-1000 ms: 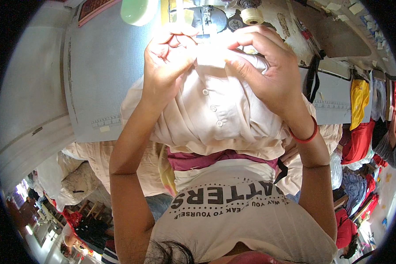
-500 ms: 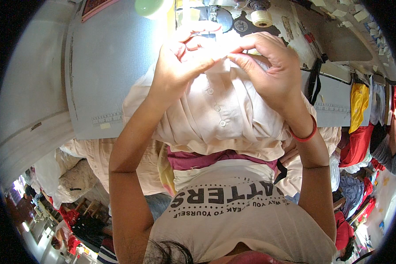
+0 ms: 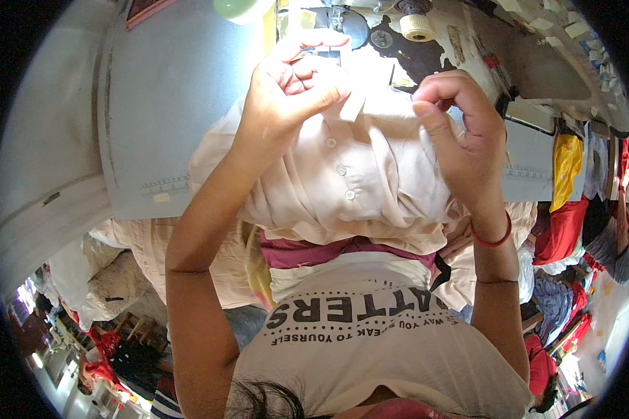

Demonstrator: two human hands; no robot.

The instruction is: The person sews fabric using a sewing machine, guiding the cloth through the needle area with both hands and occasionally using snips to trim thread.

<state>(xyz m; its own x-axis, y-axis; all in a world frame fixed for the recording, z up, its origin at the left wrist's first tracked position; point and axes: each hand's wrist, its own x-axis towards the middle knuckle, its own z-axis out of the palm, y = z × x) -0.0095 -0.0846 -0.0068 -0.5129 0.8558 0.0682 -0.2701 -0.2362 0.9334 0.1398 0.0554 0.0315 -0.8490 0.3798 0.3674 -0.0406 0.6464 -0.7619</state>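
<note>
A cream garment [image 3: 391,167] with a row of small buttons [image 3: 342,170] lies bunched across the table edge and my lap. At its far, brightly lit end, my left hand [image 3: 279,98] pinches a narrow piece of the cream cloth between thumb and fingers. Glare washes out the detail there. My right hand [image 3: 468,126] is held apart, right of the cloth, thumb and forefinger pressed together. Whether anything thin sits in that pinch is too small to tell. Just beyond my hands are the metal presser parts of a sewing machine [image 3: 339,21].
A ribbed cream knob [image 3: 416,28] stands at the machine's right. The pale blue table [image 3: 154,112] extends left, with a green round object [image 3: 239,10] at its far side. Yellow cloth [image 3: 566,167] and red cloth [image 3: 560,230] hang at right. More cream fabric [image 3: 154,251] drapes at left.
My right hand has moved right and slightly nearer, away from my left hand, where both met at the cloth. The left hand has stayed nearly in place.
</note>
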